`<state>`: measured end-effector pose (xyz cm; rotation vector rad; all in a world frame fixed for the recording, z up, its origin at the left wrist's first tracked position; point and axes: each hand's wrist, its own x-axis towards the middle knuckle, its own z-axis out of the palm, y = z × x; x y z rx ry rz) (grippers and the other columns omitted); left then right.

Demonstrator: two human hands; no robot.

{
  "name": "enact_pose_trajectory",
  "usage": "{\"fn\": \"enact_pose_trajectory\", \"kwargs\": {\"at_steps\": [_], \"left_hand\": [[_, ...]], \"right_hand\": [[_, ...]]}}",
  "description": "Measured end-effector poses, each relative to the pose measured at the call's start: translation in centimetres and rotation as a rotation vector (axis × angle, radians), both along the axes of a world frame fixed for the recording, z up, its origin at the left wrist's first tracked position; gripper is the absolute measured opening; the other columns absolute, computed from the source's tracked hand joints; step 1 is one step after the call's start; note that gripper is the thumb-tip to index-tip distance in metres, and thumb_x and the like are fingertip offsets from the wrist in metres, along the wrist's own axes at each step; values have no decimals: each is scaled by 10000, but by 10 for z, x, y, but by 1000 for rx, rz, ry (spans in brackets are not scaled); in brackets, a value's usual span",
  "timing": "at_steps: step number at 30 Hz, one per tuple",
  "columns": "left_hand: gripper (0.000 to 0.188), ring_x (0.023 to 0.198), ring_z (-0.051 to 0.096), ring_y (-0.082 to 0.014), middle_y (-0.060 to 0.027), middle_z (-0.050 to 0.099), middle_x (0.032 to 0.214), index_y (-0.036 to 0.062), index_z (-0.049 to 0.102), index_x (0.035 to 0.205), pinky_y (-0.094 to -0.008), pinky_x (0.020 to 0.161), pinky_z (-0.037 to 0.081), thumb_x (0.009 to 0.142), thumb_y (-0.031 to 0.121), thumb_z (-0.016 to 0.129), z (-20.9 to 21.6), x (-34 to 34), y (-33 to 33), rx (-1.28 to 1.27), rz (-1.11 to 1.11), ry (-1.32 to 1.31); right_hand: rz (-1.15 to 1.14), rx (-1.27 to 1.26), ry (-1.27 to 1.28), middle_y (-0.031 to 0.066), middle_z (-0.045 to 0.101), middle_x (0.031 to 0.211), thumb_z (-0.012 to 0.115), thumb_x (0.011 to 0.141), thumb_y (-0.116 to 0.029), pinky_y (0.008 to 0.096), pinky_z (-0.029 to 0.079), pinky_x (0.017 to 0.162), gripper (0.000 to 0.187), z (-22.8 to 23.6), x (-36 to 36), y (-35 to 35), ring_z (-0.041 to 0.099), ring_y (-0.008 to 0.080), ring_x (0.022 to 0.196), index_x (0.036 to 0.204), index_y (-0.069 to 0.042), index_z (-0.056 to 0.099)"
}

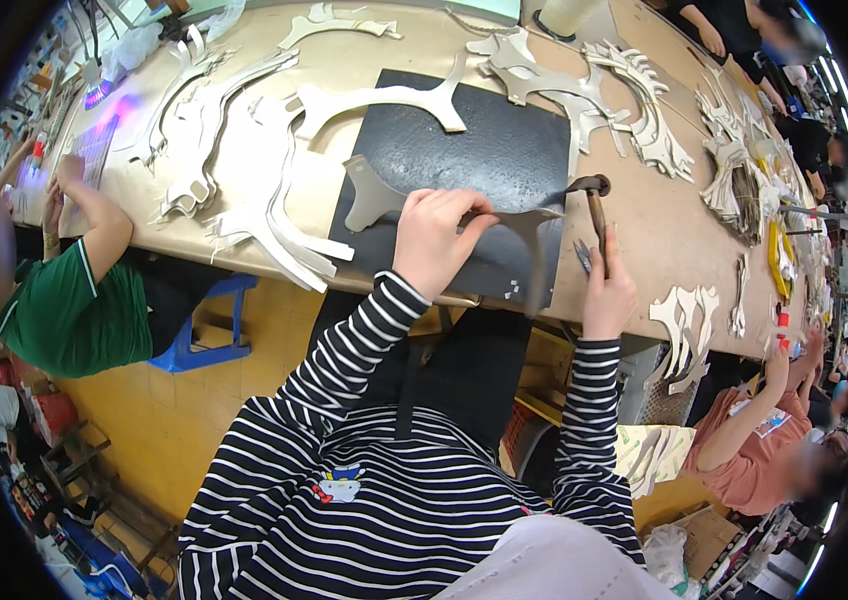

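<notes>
My left hand pinches a flat, curved grey cut-out piece, which looks like a shoe-upper part. It is held above a black board, one end left of my hand and a bent strip hanging down to the right. My right hand, closed, grips the wooden handle of a hammer, its dark head upward by the board's right edge. Pointed metal tips, like scissors, stick out beside the same fingers. A whitish curved piece lies across the board's far edge.
Stacks of pale cut pieces cover the table's left side. More piles lie at the right, with a small group near the front edge. A person in green sits left, another in pink right. A blue stool stands below.
</notes>
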<state>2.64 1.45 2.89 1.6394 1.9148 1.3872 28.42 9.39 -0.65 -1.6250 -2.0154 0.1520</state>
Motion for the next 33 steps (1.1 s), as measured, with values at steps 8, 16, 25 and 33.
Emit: {"fn": "enact_pose_trajectory", "kwargs": {"at_steps": [8,16,25,33], "left_hand": [[155,856,686,-94,-52,693,929,-35,633,1017,-234,721,554,947,91,691,71,20,-19,-3,-44,-954],[144,883,656,-84,-23,650,1015,-5,620,1056,-232,745,551,974,105,664,61,54,-44,-155,-112,-1237],[209,823,605,-74,-10,664,885,-11,675,1020,-217,705,500,963,188,698,71,44,-62,-186,-212,-1204],[176,712,535,-58,5,641,827,18,696,979,-206,656,432,964,193,695,67,39,-63,-258,-259,-1499]], "right_hand": [[193,70,429,122,675,1061,641,954,-72,325,500,873,223,48,-14,1,642,234,948,1152,13,700],[482,-654,1120,6,645,874,670,957,-86,214,428,721,129,103,-69,-51,541,53,756,926,38,693],[533,-1125,1494,2,669,798,711,925,-128,240,469,676,115,102,-60,-51,590,73,714,883,-21,705],[483,-1400,1699,69,721,889,659,969,-180,284,546,739,171,92,-66,-60,677,130,784,978,-11,688]]}}
